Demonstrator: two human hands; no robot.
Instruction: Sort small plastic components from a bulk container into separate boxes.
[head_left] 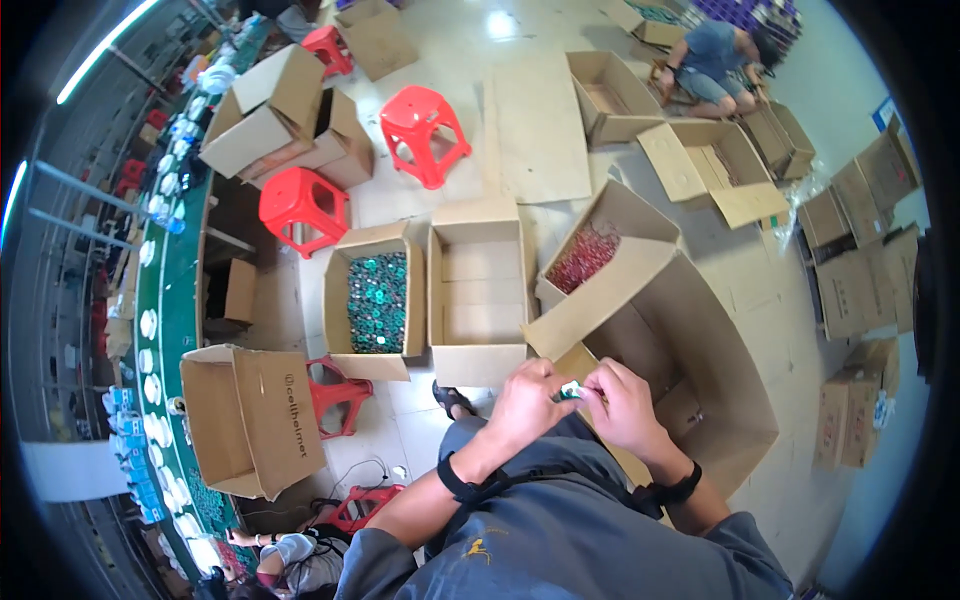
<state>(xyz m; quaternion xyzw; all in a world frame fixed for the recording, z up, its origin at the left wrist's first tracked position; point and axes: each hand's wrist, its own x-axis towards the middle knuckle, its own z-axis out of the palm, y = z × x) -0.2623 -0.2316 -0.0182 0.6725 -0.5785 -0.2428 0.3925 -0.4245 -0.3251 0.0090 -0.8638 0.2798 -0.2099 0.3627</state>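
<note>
Between the fingertips of both hands is a small green and white piece (568,390), too small to name more exactly. My left hand (525,402) pinches it from one side and my right hand (624,402) from the other. Both hands are in front of my body, above the near edges of open cardboard boxes. Ahead on the left, one box (367,366) holds many small green and dark pieces (377,300). The middle box (478,364) shows its bare bottom. Small red pieces (586,257) fill part of a tilted box (605,295) on the right.
A large open box (725,350) stands close on my right. Red stools (424,135) and another box (280,425) are to the left, beside a long green workbench (172,290). One person (710,65) sits far right among boxes; another person (300,560) is at lower left.
</note>
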